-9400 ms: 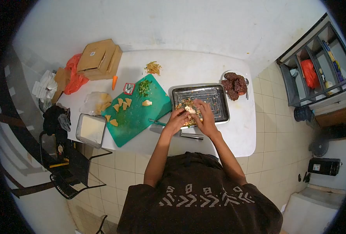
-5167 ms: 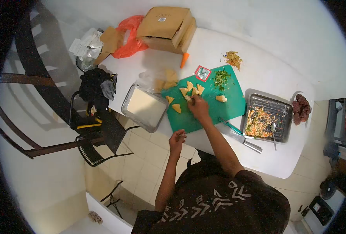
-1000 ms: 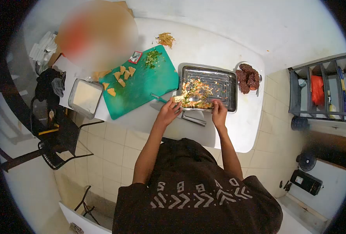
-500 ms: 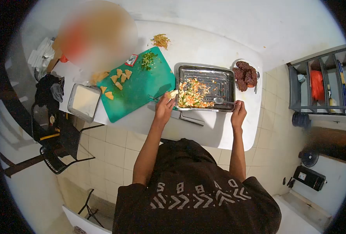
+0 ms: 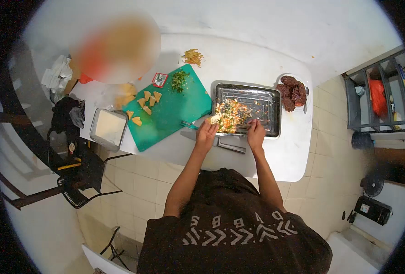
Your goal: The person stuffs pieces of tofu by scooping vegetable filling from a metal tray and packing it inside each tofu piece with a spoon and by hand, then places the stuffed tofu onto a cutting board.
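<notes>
A metal baking tray (image 5: 270, 89) holds a chopped vegetable mixture (image 5: 232, 115) of orange, white and green bits in its left part. My left hand (image 5: 205, 133), at the tray's near left corner, pinches a pale tofu piece (image 5: 214, 119) above the mixture. Fingers closed, my right hand (image 5: 256, 133) is over the tray's near rim with a spoon whose bowl is hard to make out against the mixture. On the green cutting board (image 5: 175, 109) lie several triangular tofu pieces (image 5: 147, 110) and chopped green herbs (image 5: 179, 81). A knife (image 5: 229, 145) rests in front of the tray.
Right of the tray, a plate carries dark brown food (image 5: 293, 93) with a spoon beside it. A metal container of pale batter (image 5: 108, 128) stands at the table's left edge. A fork (image 5: 188, 124), a small red packet (image 5: 159, 80) and a heap of shreds (image 5: 193, 57) are also there.
My right hand has moved left with the spoon, from the tray's right corner towards the mixture. The tofu piece in my left hand is now over the tray's left edge. The view has shifted slightly.
</notes>
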Available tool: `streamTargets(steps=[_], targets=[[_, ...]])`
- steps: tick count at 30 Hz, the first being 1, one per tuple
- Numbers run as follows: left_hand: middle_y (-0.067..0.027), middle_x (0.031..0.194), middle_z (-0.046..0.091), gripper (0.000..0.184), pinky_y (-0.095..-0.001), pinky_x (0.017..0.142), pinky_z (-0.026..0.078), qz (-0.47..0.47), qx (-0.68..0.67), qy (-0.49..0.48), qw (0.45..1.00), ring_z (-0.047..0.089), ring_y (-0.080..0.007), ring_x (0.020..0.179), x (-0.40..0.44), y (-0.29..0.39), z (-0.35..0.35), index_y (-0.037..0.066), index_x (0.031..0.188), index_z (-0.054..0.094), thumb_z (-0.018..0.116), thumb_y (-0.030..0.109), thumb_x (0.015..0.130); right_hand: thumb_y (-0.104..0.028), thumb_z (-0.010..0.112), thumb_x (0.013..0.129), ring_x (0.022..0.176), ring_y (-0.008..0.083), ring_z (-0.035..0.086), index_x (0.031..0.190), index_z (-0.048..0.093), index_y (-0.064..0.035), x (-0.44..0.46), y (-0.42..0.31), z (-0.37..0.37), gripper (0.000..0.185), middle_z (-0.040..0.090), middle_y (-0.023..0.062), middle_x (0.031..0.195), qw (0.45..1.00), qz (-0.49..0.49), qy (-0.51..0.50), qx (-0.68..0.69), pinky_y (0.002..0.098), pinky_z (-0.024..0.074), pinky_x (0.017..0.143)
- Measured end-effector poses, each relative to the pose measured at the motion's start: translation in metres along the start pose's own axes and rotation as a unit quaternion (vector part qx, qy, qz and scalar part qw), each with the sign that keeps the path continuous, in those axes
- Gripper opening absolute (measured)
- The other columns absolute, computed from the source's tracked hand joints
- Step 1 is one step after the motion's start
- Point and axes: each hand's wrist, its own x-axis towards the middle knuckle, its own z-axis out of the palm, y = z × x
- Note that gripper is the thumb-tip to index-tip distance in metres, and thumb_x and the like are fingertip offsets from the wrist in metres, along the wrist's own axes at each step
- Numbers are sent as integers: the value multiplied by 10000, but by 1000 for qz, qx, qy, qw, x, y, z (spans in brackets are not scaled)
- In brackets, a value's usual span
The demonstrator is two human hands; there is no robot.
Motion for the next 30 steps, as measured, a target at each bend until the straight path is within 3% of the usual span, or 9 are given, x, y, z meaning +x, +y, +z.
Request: streamTargets(steps=[3,5,6,9,15,18,23,25,30], targets=[[-146,1295,545,337,-466,1138,409,0,18,-7,1000,506,-318,1248,-8,4,10,12,1231,522,608,231,990,-320,389,1051,678,380,635,934,655,-38,2,16,24,405,657,196,754,998,35,-25,45,461,479,649],[-149,1287,552,333,-473,1136,411,-9,23,-17,1000,512,-316,1241,-10,7,11,13,1219,526,615,234,986,-332,399,1060,623,239,632,909,646,-30,2,24,28,419,642,137,697,982,58,-29,178,401,477,599],[-152,1284,561,336,-473,1141,403,-13,26,-10,1000,511,-312,1247,-8,8,10,15,1217,524,617,239,985,-343,393,1070,603,122,579,910,621,-39,1,21,20,413,586,58,678,969,78,-57,226,332,457,550],[-130,1293,583,317,-437,1084,460,-11,23,-7,1000,555,-287,1220,-8,4,7,23,1239,550,587,233,1004,-349,368,1077,560,99,516,931,572,-52,3,22,15,389,516,26,686,937,88,-74,329,293,434,510],[-132,1259,589,305,-438,1093,450,-20,7,-30,999,555,-290,1208,-8,-4,17,42,1236,544,594,230,1001,-390,357,1080,522,89,470,895,454,-128,5,30,2,335,445,-18,646,917,102,-27,385,259,400,468],[-133,1230,566,278,-475,1134,408,-24,19,-4,1000,524,-297,1248,-14,-11,40,58,1176,559,642,224,970,-377,351,1082,536,89,454,892,450,-127,10,25,-12,329,437,-13,666,923,67,8,378,260,399,475],[-105,1195,562,232,-465,1121,423,-63,13,-43,997,503,-281,1268,1,-29,47,80,1134,562,641,225,971,-332,347,1083,544,82,444,887,446,-118,17,5,-48,307,431,-7,684,915,68,43,395,254,384,472],[-106,1154,620,227,-406,1072,479,-82,7,-47,996,579,-240,1181,5,-34,58,76,1132,580,618,244,984,-319,346,1082,536,80,442,888,447,-114,21,0,-60,300,434,-6,689,916,64,51,392,252,376,467],[-96,1199,621,231,-405,1039,507,-112,-24,-75,991,592,-247,1145,22,-53,72,75,1120,586,628,244,968,-332,363,1081,510,74,427,892,461,-106,29,-16,-74,310,429,-11,654,931,34,63,357,233,358,453]])
